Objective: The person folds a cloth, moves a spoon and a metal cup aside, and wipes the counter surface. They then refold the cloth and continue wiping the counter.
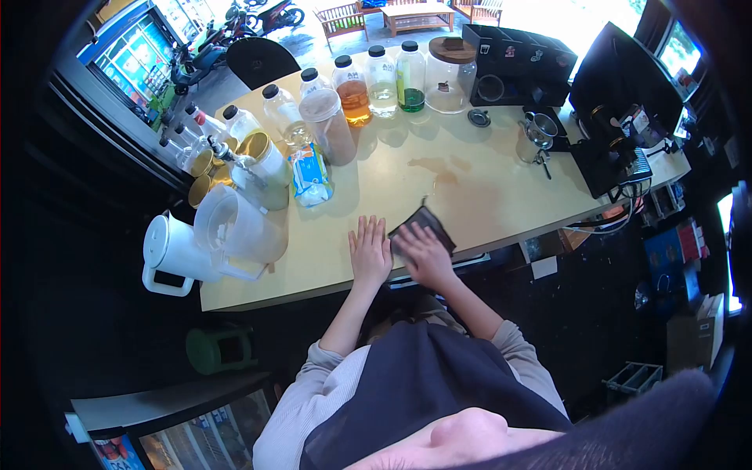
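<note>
My left hand (368, 254) lies flat on the light wooden table (376, 182), its fingers stretched out and nothing in them. Just to its right, my right hand (423, 254) is spread over a dark folded cloth (436, 222), pressing it against the table near the front edge. That hand is slightly blurred, and its palm hides part of the cloth. Beyond the cloth, a brownish wet patch (444, 166) marks the tabletop. A blue and white pack of wipes (310, 174) lies to the left, beyond my left hand.
Several black-capped bottles, one holding amber liquid (354, 100), line the far edge beside a wooden-lidded jar (451, 82). A clear plastic pitcher (243, 231) and white jug (174, 251) crowd the left end. A metal jigger-like cup (540, 129) and monitor (624, 90) stand right.
</note>
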Motion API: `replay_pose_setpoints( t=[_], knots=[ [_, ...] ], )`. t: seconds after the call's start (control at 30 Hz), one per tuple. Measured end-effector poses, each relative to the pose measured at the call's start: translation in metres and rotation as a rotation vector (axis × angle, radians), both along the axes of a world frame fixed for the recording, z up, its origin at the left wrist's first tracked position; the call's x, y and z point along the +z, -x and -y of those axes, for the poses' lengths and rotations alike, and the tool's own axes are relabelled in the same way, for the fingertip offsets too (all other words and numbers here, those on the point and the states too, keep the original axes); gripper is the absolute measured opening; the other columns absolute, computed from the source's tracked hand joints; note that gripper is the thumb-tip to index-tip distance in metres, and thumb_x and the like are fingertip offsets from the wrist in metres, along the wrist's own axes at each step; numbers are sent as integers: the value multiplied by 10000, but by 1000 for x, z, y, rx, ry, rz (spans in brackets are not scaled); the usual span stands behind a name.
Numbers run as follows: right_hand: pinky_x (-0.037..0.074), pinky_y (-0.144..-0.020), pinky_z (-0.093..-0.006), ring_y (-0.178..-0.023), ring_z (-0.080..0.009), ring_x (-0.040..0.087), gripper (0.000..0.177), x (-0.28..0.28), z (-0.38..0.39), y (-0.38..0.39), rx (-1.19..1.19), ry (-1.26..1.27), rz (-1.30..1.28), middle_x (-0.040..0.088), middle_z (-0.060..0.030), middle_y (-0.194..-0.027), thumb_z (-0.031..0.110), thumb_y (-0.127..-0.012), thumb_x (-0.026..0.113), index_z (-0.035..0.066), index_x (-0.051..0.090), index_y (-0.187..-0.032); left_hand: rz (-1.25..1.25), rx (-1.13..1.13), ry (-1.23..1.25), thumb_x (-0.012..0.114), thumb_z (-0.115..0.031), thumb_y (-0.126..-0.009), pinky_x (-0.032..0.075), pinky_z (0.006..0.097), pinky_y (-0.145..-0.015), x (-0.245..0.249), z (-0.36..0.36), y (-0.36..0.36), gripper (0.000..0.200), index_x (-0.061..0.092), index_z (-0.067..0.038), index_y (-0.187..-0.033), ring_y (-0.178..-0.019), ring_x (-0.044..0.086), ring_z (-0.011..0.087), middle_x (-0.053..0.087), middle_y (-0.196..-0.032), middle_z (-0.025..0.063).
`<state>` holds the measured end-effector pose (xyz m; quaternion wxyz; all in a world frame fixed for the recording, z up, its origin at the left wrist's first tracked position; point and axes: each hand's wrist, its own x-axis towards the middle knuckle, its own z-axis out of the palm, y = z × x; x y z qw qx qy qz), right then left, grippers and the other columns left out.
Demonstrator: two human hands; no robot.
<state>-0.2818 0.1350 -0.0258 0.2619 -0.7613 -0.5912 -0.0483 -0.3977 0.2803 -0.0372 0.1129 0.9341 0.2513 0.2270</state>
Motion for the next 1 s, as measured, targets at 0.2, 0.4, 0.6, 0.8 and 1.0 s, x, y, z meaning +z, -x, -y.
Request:
replay_pose_setpoints(
  t=[0.2,0.4,0.6,0.8,1.0],
  knots=[
    [263,-1192,-471,-1425,-297,398,547,14,12,-12,-10,25,-27,460,-83,-1521,218,-841,654,207,575,-1382,-1,38,7,469,-253,-982,177,598,-1181,4,-11,23,512,450,-82,-1463,-1494,250,337,411,-1534,156],
    [271,-1191,-467,-1419,-321,405,467,3,-38,-6,-132,-43,-156,522,-117,-1463,138,-927,578,146,557,-1394,-40,80,1,490,-203,-950,167,599,-1184,6,-10,29,543,429,-53,-1468,-1500,231,341,381,-1550,163],
    [340,-1166,-449,-1403,-327,430,459,28,-53,47,170,-239,-385,533,-130,-1448,19,-875,573,82,594,-1329,-108,94,-39,464,-282,-960,134,592,-1192,-9,-13,20,596,373,-59,-1506,-1524,169,324,289,-1602,162],
    [359,-1143,-406,-1341,-293,509,406,13,-61,42,211,-152,-279,597,-121,-1374,79,-912,571,96,603,-1317,-401,72,-32,482,-365,-954,128,595,-1192,19,-11,27,657,352,-56,-1518,-1527,156,329,276,-1611,152],
    [450,-951,-297,-1097,-179,584,504,42,-58,-31,-293,-522,-1565,643,-110,-1225,381,-1020,559,-47,589,-1284,34,79,17,567,-282,-937,195,619,-1168,25,-27,43,602,419,-9,-1453,-1489,245,369,399,-1528,175]
  ],
)
